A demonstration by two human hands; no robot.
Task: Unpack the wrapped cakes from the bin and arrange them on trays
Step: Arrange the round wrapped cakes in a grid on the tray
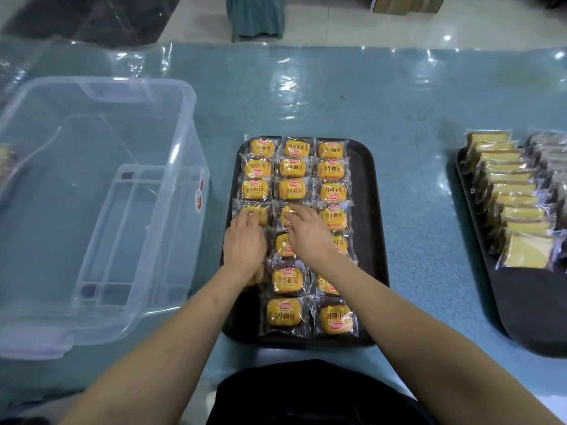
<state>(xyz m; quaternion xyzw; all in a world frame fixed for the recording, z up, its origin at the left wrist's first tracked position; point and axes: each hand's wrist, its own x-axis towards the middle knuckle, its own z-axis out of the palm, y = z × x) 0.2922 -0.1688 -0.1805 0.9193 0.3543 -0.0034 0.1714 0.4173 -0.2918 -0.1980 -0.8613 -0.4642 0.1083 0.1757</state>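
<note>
Clear plastic bin [92, 191], left of the black tray [366, 240], looks emptied. On the tray, yellow wrapped cakes [291, 190] lie three across (nearly full). Left hand [244, 243] and right hand [308, 231] rest flat-fingered on mid-row cakes, nudging; only tidying remains.

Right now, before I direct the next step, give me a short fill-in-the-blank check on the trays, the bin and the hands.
1. The wrapped cakes on the middle tray lie in ____ columns.
2. The clear bin stands to the ____ of that tray.
3. The left hand and right hand both rest on cakes in the ____ row from the far end.

Missing words: three; left; fourth
</note>
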